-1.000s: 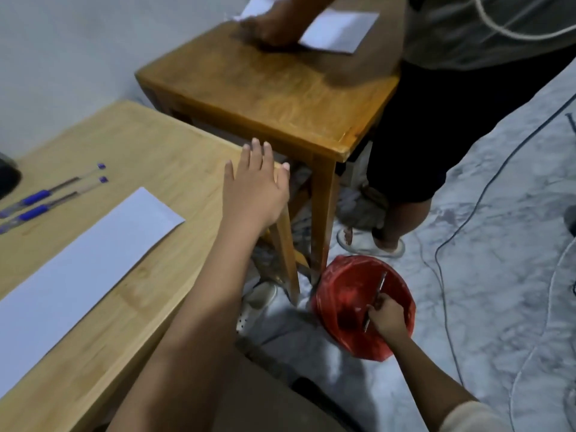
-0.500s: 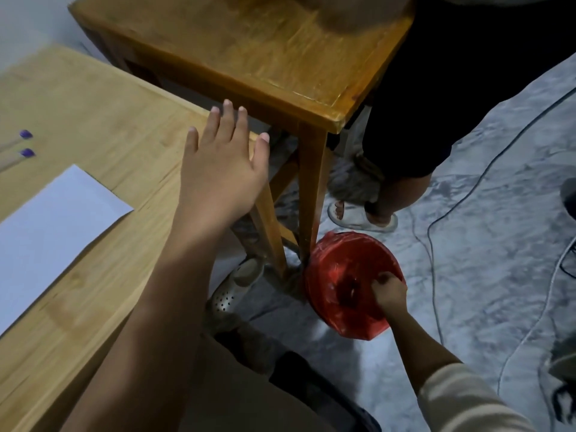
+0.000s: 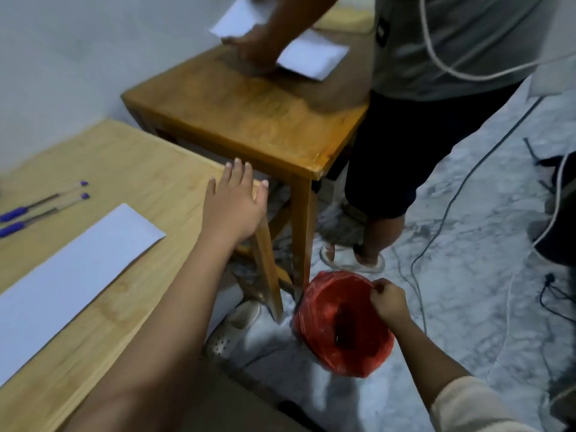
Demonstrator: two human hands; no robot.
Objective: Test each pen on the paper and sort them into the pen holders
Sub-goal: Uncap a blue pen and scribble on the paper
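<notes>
Below table, right hand [image 3: 386, 302] seemingly pinches red bag [image 3: 343, 325].

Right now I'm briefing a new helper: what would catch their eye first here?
Probably the red bin on the floor by the stool's legs, with the right hand pinching its rim. Next, the left hand spread flat at the table's corner. Then the white paper and two blue pens on that table.

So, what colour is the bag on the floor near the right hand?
Red, seen in the head view: the bag, with the right hand at its rim.
</notes>
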